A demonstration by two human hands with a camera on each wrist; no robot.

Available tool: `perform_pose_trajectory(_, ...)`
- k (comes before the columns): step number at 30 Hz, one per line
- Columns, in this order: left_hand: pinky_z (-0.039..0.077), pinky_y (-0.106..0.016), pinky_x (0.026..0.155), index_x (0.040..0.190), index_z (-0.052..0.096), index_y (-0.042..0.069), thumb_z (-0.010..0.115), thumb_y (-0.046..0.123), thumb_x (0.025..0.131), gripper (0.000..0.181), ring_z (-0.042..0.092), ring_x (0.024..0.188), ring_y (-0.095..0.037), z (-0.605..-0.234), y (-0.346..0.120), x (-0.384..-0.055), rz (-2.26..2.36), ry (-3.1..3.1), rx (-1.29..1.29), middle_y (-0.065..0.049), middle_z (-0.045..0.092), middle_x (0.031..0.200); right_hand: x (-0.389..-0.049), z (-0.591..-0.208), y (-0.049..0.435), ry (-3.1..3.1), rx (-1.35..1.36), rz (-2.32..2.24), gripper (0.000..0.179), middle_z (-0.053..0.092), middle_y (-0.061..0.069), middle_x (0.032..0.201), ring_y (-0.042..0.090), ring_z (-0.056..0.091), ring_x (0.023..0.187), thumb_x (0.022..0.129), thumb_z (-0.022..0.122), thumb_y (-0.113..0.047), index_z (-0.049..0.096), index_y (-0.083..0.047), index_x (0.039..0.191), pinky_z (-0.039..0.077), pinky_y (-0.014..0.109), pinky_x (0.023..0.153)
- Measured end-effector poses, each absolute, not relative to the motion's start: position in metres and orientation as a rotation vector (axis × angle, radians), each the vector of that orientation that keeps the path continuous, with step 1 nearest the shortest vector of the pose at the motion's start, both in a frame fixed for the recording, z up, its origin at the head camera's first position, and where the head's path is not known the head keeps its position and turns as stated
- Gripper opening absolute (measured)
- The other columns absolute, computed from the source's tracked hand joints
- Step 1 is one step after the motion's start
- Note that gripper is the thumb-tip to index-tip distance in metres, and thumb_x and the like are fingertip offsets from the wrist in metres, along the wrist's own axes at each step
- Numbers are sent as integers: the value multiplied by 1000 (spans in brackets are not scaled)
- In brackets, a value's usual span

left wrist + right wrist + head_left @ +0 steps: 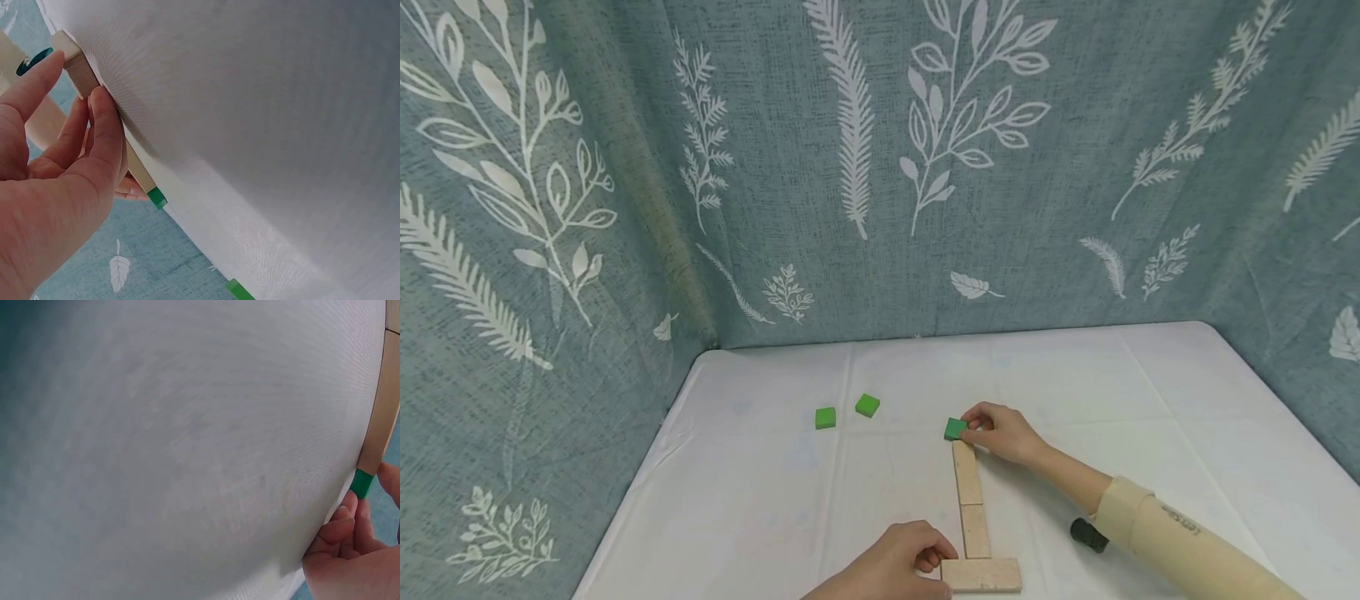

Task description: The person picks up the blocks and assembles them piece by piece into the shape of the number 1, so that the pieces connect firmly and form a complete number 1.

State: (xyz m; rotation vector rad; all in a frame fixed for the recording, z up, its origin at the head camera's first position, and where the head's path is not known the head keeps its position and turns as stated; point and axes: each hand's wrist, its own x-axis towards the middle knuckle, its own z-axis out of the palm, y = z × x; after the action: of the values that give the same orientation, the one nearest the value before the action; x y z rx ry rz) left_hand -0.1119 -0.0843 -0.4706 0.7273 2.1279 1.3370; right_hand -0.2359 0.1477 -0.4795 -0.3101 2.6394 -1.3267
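A person's right hand (1007, 433) pinches a dark green block (954, 429) atop a line of wooden blocks (967, 475). Nearer the body, the left hand (898, 560) grips a crosswise block (982, 575); beyond it, lighter green blocks (825, 418) lie on the bench (1075, 375).

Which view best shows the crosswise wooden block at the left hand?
The head view. It shows the crosswise wooden block lengthwise and almost whole, with the left hand at one end. The left wrist view shows just part of it, close up; the right wrist view doesn't show it.
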Motion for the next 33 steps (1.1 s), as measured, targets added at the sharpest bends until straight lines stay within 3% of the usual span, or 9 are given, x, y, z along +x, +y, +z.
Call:
perform_pose_trajectory(27,46,-18,74,103,70,6,74,7,78,25,49,78,0,-466,-82,-111,1283,2160,677,11,54,85,-237,-482,149,2629,-351,-1343,23,56,-1,83,14,46,71,88,71,-21,66,-4,104,37,25,59)
perform_pose_trajectory(33,48,-18,75,102,69,8,76,14,82,21,51,80,1,-465,-83,-116,1224,2256,760,14,56,88,-237,-483,149,2625,-350,-1355,24,56,0,83,14,46,71,88,71,-21,66,-4,104,38,25,58)
